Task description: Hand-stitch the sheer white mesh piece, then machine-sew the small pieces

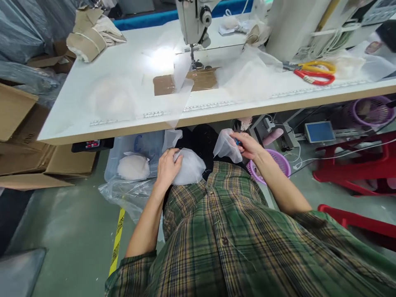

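Note:
Over my lap, below the table edge, my left hand (168, 168) is closed on a rounded piece of sheer white fabric (190, 167), thumb on top. My right hand (248, 146) is closed on a smaller sheer white fabric piece (227, 145), which hangs to the left of the fingers. A small blue object (237, 142) shows between those fingers; its kind is hidden. The two fabric pieces are apart. Above them stands a sewing machine (193, 24), its needle over the table, with a sheer strip (181, 88) trailing from there past the front edge.
The white table (74, 82) carries a sheer fabric pile (250, 74) and red-and-yellow-handled scissors (315, 72). A clear plastic bin (117, 142) with white fabric sits left of my legs. A purple basket (283, 159) and red stools (355, 161) stand right. Cardboard boxes (68, 161) lie left.

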Action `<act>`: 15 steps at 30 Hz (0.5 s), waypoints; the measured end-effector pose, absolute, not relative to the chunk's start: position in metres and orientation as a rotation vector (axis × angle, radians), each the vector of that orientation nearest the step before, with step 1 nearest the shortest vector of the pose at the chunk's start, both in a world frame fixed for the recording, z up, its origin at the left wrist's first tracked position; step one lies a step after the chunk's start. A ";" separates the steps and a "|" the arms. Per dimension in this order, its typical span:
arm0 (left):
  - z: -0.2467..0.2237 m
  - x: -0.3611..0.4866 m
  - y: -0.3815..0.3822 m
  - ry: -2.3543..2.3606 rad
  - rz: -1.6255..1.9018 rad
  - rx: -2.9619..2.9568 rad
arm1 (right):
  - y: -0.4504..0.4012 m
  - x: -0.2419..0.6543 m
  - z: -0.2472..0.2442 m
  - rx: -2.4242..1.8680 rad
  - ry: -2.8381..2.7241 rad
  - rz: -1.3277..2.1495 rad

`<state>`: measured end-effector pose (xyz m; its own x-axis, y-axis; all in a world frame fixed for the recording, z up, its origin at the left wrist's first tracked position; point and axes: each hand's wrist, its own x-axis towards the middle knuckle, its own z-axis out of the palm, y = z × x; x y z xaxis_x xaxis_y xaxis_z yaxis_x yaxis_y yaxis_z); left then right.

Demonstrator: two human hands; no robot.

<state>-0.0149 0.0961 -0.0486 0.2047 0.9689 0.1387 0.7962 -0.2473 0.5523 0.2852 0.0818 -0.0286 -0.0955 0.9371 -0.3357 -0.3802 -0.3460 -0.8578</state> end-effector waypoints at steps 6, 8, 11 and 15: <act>-0.059 -0.042 0.083 1.853 0.692 1.783 | 0.085 0.281 -0.025 -1.226 -0.834 1.576; -0.061 -0.052 0.080 1.891 0.743 1.741 | 0.086 0.275 -0.022 -1.260 -0.900 1.536; -0.058 -0.061 0.072 1.892 0.865 1.821 | 0.083 0.258 -0.012 -1.251 -1.047 1.516; -0.041 -0.052 0.063 1.313 1.005 1.837 | 0.073 0.227 0.011 -1.108 -1.295 1.746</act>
